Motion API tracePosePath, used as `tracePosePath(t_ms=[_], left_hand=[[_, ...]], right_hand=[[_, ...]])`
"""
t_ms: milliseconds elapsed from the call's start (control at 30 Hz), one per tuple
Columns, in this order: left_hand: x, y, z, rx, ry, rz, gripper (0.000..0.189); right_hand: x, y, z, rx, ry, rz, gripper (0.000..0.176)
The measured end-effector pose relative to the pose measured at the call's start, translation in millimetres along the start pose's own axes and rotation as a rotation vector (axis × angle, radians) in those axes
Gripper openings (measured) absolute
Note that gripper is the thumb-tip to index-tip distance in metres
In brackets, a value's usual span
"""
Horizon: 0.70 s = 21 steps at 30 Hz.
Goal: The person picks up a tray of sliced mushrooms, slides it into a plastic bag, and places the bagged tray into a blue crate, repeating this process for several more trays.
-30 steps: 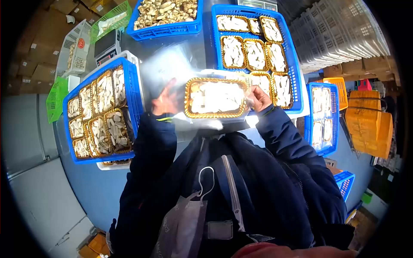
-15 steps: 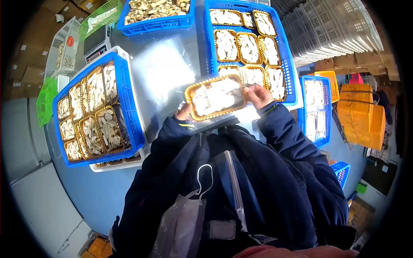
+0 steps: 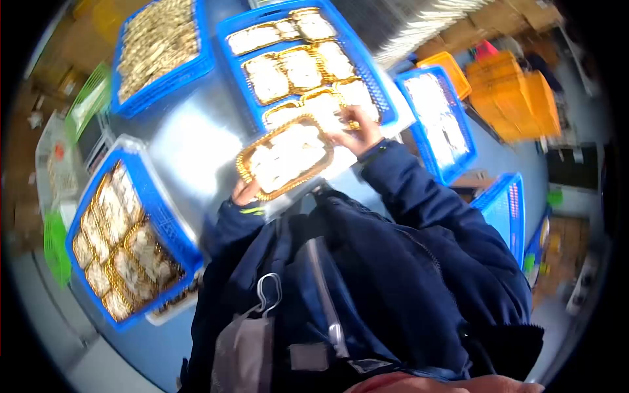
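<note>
A gold-rimmed tray of pale sliced pieces [image 3: 285,157] is held in front of my chest, slightly tilted. My left hand [image 3: 246,191] grips its lower left corner, with the fingers partly hidden beneath. At the upper right corner is my right hand [image 3: 359,131], fingers bent at the rim and blurred by motion. Just beyond it, a blue crate [image 3: 386,98] holds several similar gold trays. Another blue crate [image 3: 171,226] with filled gold trays stands to the left.
A blue crate of loose pale pieces [image 3: 157,49] stands at the back left. To the right are a narrow blue crate [image 3: 436,124], an orange bin [image 3: 449,71], stacked orange containers [image 3: 514,98] and an upright blue basket [image 3: 508,209]. The metal tabletop [image 3: 196,141] shines brightly.
The view has turned, so the crates appear rotated and shifted. Both hands and the held tray appear further left. My right hand's fingers are now higher and more bent over the rim.
</note>
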State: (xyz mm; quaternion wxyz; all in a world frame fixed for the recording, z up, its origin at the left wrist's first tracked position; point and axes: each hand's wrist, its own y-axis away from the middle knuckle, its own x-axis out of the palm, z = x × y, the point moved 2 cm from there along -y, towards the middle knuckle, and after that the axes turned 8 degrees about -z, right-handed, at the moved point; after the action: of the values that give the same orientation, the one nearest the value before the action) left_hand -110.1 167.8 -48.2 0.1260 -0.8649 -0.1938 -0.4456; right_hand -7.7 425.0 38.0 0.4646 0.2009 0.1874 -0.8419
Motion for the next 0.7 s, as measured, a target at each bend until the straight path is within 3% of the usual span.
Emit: tracePosePath(t_ms=[33,100,133,167,233,333,433,467,500,567,600,633,700], left_hand=[[2.5,-10.6,2.8,-0.023,0.005,0.016,0.080],[9.2,-30.1,5.8,-0.056,-0.001,0.040,0.079],[8.9,-29.4,4.6,-0.053,-0.004,0.053,0.079],[10.0,-37.2,9.6,-0.062,-0.011,0.064,0.078],[16.5,-57.8,17.9,-0.084,-0.034,0.084,0.078],[35.8,-96.2,35.1,-0.116,-0.053,0.134,0.076],[60.9,-145.6,64.1,-0.129,-0.091,0.198,0.075],[66.9,-161.2,74.0,-0.142,-0.100,0.190,0.075],[66.1,-170.5,80.7,-0.204,-0.099,0.077,0.068],[61.3,-183.8,92.7,-0.330,-0.087,-0.161,0.056],[48.4,-188.3,104.1,-0.314,0.160,-0.071,0.047],[50.1,-200.3,105.0,-0.398,0.181,-0.123,0.049],[63.0,-213.3,108.3,-0.491,0.032,-0.240,0.058]], right_hand=[[-19.3,-1.7,24.5,-0.058,0.206,-0.088,0.076],[-20.8,-10.7,-21.2,0.100,-0.299,0.013,0.105],[-12.1,-9.4,-64.1,0.158,-0.101,0.085,0.112],[-23.5,-6.2,-43.9,0.401,-0.358,0.225,0.095],[-34.9,-5.1,-63.0,0.539,-0.487,0.353,0.062],[-61.7,-10.3,-83.6,0.641,-0.488,0.244,0.031],[-101.6,-20.6,-116.4,0.646,-0.525,0.165,0.029],[-121.9,-27.4,-131.1,0.565,-0.588,0.166,0.026],[-142.3,-31.2,-146.4,0.632,-0.662,0.099,0.026],[-192.2,-39.5,-200.1,0.395,-0.538,-0.037,0.027],[-221.4,-38.9,-216.9,0.535,-0.590,-0.092,0.028],[-253.4,-37.5,-235.0,0.675,-0.638,-0.143,0.029],[-299.9,-21.8,-344.8,0.578,-0.356,-0.435,0.030]])
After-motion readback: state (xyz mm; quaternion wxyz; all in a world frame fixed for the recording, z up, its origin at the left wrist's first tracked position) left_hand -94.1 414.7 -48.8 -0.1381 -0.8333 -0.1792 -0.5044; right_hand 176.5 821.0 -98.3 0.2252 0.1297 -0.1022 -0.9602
